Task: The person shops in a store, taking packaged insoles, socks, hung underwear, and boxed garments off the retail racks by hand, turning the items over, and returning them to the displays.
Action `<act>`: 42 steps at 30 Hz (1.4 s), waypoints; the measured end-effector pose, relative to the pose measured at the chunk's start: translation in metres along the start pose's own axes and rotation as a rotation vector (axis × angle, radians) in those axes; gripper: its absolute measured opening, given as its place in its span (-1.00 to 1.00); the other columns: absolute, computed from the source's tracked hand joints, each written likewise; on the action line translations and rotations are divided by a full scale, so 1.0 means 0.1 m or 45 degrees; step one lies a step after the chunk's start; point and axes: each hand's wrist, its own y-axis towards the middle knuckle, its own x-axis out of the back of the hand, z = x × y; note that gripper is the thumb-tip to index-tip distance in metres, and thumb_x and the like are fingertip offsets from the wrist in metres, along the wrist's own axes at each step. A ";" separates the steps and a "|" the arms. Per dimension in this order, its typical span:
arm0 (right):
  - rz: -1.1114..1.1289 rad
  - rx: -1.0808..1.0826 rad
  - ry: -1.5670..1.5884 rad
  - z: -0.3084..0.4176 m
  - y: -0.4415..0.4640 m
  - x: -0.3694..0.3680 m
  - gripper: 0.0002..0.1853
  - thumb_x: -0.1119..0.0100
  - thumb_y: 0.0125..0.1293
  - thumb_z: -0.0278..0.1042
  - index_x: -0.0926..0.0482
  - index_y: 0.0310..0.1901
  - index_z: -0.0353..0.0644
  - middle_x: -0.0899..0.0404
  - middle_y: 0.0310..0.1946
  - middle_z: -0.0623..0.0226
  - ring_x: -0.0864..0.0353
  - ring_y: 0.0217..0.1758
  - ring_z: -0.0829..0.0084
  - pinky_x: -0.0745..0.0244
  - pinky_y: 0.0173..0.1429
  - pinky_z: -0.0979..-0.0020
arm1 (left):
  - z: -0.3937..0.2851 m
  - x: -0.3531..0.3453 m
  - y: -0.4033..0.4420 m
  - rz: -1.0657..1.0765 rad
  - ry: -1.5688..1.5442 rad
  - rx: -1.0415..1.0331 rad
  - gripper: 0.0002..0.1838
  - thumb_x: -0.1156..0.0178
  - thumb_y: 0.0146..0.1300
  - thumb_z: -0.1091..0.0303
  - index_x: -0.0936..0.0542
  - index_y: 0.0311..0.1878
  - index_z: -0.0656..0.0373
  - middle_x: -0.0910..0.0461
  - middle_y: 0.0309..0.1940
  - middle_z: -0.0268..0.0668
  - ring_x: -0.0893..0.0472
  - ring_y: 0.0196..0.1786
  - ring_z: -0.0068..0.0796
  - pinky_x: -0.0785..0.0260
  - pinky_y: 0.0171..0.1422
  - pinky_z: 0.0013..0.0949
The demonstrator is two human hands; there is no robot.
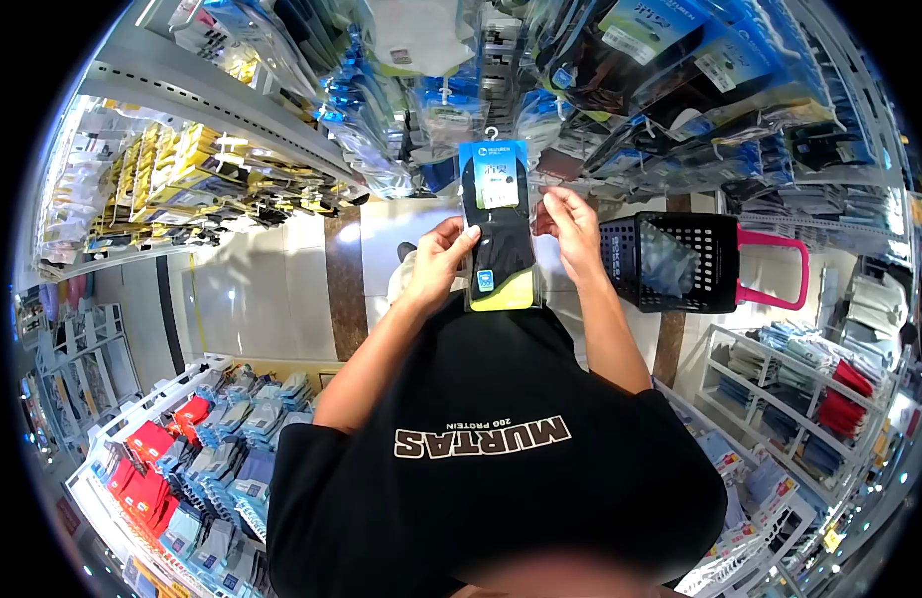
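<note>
A flat pack of black socks (503,249) hangs upright in front of my chest. It has a blue header card, a small white hook on top and a yellow-green lower end. My left hand (443,261) grips the pack's left edge, thumb on the front. Close beside the right edge, my right hand (572,234) has its fingers bent and pinched together. Whether they hold clear film from the pack or something else small cannot be made out.
To the right, a black basket (715,261) with a pink handle (801,269) holds a clear-wrapped item. Ahead hang several packaged goods (630,50) on racks. Yellow packs (182,169) fill the left rack. Bins of folded items (217,458) stand behind on both sides.
</note>
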 end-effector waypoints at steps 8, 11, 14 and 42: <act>0.202 0.230 -0.194 -0.28 -0.18 -0.32 -0.47 -0.16 0.45 -0.29 -0.29 0.37 -0.24 -0.53 0.06 0.28 -0.50 0.06 0.57 -0.40 0.14 0.51 | -0.22 -0.23 -0.09 -0.064 0.215 -0.156 -0.67 -0.26 0.37 0.27 -0.56 0.05 0.31 -0.65 -0.26 -0.33 -0.58 -0.27 -0.68 -0.41 -0.22 -0.55; 0.110 0.004 -0.029 -0.22 -0.20 -0.43 -0.51 0.05 0.54 0.00 -0.45 0.24 -0.23 -0.61 -0.15 0.36 -0.55 -0.11 0.59 -0.46 -0.01 0.53 | -0.18 -0.33 -0.09 0.054 0.267 -0.375 -0.64 -0.21 0.41 0.23 -0.55 0.12 0.27 -0.63 -0.30 -0.34 -0.58 -0.25 -0.63 -0.41 -0.22 -0.55; 0.422 -0.410 0.838 -0.21 -0.13 -0.26 -0.56 0.06 0.52 0.02 -0.48 0.15 -0.19 -0.58 -0.08 0.28 -0.61 -0.13 0.41 -0.56 -0.02 0.36 | -0.23 -0.30 -0.11 0.061 0.183 -0.225 -0.73 -0.17 0.43 0.26 -0.58 0.00 0.29 -0.64 -0.29 -0.34 -0.57 -0.30 -0.69 -0.43 -0.25 -0.57; -0.024 0.230 -0.405 -0.38 -0.14 -0.29 -0.16 -0.59 0.02 -0.15 -0.36 0.27 -0.31 -0.48 0.09 0.16 -0.53 -0.09 0.44 -0.53 0.01 0.41 | -0.07 -0.17 0.04 -0.039 -0.150 0.170 -0.57 -0.14 0.43 0.08 -0.48 0.18 0.21 -0.57 0.02 -0.34 -0.57 -0.05 -0.54 -0.41 0.00 -0.41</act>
